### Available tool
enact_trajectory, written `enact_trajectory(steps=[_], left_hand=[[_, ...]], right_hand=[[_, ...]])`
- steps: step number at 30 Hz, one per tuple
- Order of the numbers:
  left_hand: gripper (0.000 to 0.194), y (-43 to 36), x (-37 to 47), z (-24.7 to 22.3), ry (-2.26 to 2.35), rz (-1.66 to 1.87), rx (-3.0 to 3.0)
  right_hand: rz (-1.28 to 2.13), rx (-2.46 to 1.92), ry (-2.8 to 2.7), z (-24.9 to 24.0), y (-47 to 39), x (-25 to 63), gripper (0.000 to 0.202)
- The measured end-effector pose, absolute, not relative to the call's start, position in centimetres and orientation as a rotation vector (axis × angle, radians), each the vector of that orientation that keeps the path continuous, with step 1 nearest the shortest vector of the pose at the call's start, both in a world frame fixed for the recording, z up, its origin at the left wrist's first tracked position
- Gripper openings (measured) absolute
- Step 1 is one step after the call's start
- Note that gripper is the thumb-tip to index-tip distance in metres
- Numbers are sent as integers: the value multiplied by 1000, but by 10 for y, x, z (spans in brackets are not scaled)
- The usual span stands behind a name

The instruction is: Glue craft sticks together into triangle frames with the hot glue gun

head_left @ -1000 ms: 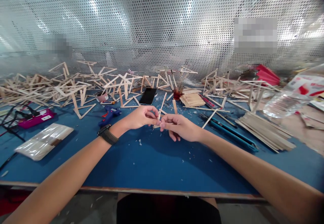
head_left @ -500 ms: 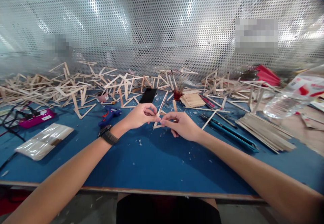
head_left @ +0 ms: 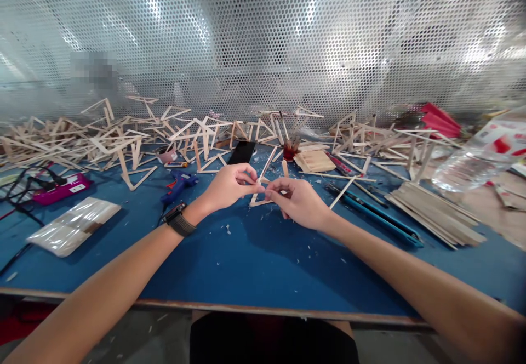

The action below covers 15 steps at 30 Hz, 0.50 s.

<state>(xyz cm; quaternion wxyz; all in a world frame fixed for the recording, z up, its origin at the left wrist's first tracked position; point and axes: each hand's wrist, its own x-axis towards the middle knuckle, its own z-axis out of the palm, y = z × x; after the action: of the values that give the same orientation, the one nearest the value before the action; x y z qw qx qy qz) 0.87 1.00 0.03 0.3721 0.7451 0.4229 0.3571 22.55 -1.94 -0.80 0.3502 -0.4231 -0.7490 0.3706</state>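
My left hand [head_left: 236,185], with a dark watch [head_left: 181,220] on its wrist, is pinched closed near the middle of the table. My right hand [head_left: 296,199] is pinched too, its thumb and forefinger nearly touching the left fingertips. What lies between the fingertips is too small or hidden to make out. A thin wooden stick [head_left: 269,161] slants up behind the left fingertips. It seems joined at its lower end to a shorter stick [head_left: 259,203] lying on the table, making a V-shaped corner. The hands partly cover this piece.
Many joined wooden sticks [head_left: 61,142] pile along the perforated metal panel [head_left: 263,40]. A blue glue gun [head_left: 178,186], black phone [head_left: 241,152] and purple power strip [head_left: 61,188] lie left. Right are a blue cutter [head_left: 382,219], flat sticks [head_left: 435,213] and a plastic bottle [head_left: 460,166].
Both hands have shifted very slightly, staying fingertip to fingertip. More of the lower stick shows beneath them. The view has moved a little.
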Motion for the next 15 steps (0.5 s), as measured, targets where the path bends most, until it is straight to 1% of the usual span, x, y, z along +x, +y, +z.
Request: enact_trajectory(steps=[11, 15], left_hand=[[37, 14, 6, 0, 1024, 925, 1793], [37, 15, 6, -1, 1010, 912, 1790]], right_hand=[[974, -1084, -1866, -12, -17, 228, 25], [913, -1100, -1893, -13, -17, 227, 25]])
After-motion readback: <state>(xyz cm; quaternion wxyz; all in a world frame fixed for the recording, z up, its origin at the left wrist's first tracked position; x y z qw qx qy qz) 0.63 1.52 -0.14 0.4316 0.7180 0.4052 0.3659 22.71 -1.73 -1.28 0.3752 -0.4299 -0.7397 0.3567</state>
